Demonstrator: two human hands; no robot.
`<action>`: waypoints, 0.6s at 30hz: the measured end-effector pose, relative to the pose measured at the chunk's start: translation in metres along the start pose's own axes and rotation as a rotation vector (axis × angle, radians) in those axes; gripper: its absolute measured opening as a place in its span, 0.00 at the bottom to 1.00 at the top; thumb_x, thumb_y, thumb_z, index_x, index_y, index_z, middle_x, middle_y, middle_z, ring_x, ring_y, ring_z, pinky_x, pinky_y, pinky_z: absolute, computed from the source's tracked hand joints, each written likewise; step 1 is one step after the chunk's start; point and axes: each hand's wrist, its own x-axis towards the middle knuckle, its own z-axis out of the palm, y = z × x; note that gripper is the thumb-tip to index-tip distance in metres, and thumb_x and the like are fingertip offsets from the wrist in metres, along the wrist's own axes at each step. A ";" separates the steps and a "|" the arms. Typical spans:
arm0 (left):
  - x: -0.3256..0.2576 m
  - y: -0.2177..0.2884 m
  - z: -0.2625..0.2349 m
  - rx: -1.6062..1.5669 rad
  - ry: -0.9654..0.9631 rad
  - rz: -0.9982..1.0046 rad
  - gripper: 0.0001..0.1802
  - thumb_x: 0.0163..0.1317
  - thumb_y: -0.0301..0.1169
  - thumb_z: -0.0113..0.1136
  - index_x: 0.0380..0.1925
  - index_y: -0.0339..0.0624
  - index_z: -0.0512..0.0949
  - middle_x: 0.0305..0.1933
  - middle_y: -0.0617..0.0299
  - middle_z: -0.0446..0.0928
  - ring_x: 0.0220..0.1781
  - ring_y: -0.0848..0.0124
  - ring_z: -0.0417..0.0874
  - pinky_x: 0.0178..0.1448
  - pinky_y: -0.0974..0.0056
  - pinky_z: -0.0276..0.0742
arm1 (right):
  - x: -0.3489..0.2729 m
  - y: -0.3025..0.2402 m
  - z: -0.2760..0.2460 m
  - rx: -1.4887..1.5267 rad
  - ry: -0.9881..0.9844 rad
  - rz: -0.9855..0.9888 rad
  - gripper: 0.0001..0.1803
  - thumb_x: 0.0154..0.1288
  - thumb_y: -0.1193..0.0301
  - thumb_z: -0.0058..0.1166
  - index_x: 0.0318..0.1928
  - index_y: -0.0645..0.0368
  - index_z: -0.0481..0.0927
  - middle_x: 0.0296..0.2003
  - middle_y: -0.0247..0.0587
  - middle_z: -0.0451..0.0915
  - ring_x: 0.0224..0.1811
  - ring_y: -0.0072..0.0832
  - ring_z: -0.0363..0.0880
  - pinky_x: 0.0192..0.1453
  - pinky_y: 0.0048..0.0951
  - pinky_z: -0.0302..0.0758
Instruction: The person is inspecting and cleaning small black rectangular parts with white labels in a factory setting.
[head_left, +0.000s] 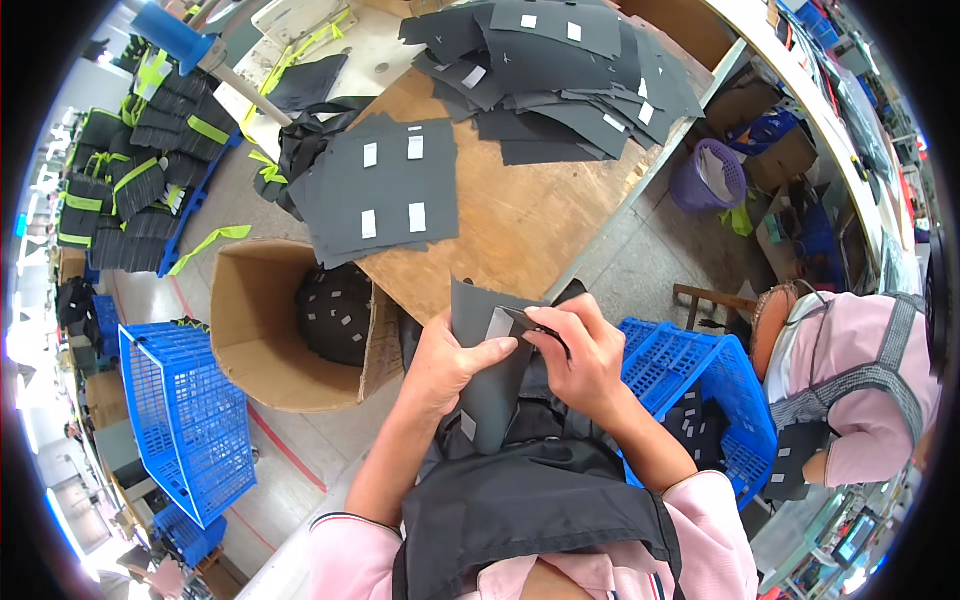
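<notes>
I read this as a garment workshop floor: a worn wooden worktable (520, 215) stacked with cut dark fabric panels (380, 185), blue plastic crates (185, 420), a cardboard box (270, 330) of pieces, bundled goods (140, 180) and a co-worker (860, 390) seated nearby.

Bright, even overhead light; soft shadows; strong fisheye bending with black corners; centre sharp; blown-out glare at left rim.

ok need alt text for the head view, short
Seen from above, a person's left hand and right hand hold a dark grey fabric piece over their lap. Ahead, a wooden table carries stacks of similar pieces; a cardboard box stands left.
</notes>
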 end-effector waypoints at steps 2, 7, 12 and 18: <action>0.001 -0.001 -0.002 0.073 0.024 -0.004 0.19 0.49 0.24 0.67 0.43 0.35 0.75 0.40 0.61 0.78 0.40 0.75 0.78 0.48 0.69 0.73 | -0.002 0.000 0.000 0.062 0.067 0.030 0.14 0.45 0.79 0.63 0.36 0.60 0.78 0.26 0.40 0.72 0.23 0.37 0.73 0.25 0.30 0.70; 0.005 -0.011 -0.013 0.022 0.039 -0.025 0.18 0.52 0.25 0.65 0.44 0.34 0.74 0.40 0.62 0.77 0.41 0.75 0.77 0.49 0.68 0.72 | -0.001 0.018 -0.002 0.329 0.053 0.322 0.13 0.49 0.81 0.60 0.39 0.62 0.76 0.26 0.37 0.71 0.31 0.27 0.74 0.32 0.25 0.71; 0.010 -0.012 -0.015 0.015 0.057 0.016 0.19 0.56 0.30 0.63 0.47 0.36 0.74 0.41 0.62 0.77 0.44 0.76 0.76 0.49 0.67 0.72 | 0.018 0.044 -0.026 0.984 -0.606 0.842 0.15 0.57 0.74 0.59 0.45 0.66 0.76 0.35 0.30 0.77 0.40 0.15 0.71 0.46 0.20 0.70; 0.007 -0.009 -0.008 -0.206 0.007 -0.006 0.19 0.57 0.35 0.65 0.46 0.38 0.74 0.39 0.63 0.76 0.42 0.74 0.76 0.47 0.67 0.72 | 0.007 0.034 -0.020 1.095 -0.489 0.997 0.16 0.58 0.72 0.59 0.46 0.63 0.77 0.37 0.30 0.78 0.37 0.17 0.73 0.42 0.22 0.71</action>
